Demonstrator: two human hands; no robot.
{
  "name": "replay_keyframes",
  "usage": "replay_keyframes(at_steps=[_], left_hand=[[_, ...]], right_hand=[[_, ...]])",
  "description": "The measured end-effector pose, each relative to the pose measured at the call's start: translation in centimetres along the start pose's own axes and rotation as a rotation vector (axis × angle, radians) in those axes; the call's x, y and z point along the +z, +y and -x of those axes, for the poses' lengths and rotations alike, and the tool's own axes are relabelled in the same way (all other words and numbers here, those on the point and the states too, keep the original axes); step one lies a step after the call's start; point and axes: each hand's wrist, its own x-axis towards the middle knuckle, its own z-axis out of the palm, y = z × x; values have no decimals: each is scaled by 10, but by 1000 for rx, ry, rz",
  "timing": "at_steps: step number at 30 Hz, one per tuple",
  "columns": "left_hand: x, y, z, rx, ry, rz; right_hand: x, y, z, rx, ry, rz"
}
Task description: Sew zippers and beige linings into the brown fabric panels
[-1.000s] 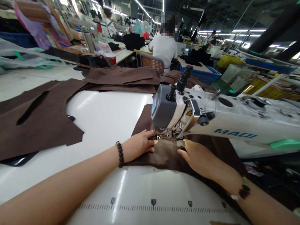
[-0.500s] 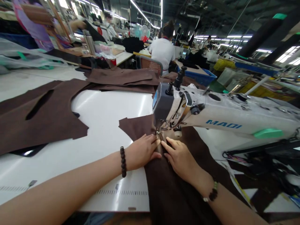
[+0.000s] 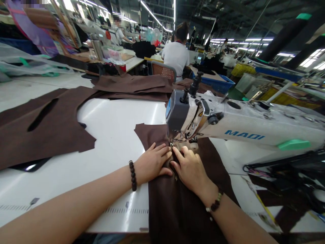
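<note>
A brown fabric piece (image 3: 182,206) lies under the head of a white sewing machine (image 3: 243,127) and hangs over the table's front edge. My left hand (image 3: 152,162) rests flat on the fabric just left of the needle, fingers stretched out. My right hand (image 3: 189,167) presses on the fabric beside it, fingers extended toward the presser foot (image 3: 175,142). The two hands' fingertips nearly touch in front of the needle. Both wrists wear bead bracelets.
A large brown cut piece (image 3: 43,125) with a slot lies at the left on the white table (image 3: 111,135). More brown pieces (image 3: 134,84) are stacked at the back. A person in a white shirt (image 3: 177,56) sits ahead. Cables and clutter fill the right side.
The fabric has shifted under the machine and now hangs straighter off the front edge. My right hand has moved left and forward, closing up against my left hand at the needle.
</note>
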Motion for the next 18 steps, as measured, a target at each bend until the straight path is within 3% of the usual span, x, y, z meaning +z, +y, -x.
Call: replay_keyframes(at_steps=[18], left_hand=[[5, -7, -1, 38, 23, -4]], right_hand=[[4, -2, -1, 38, -4, -15]])
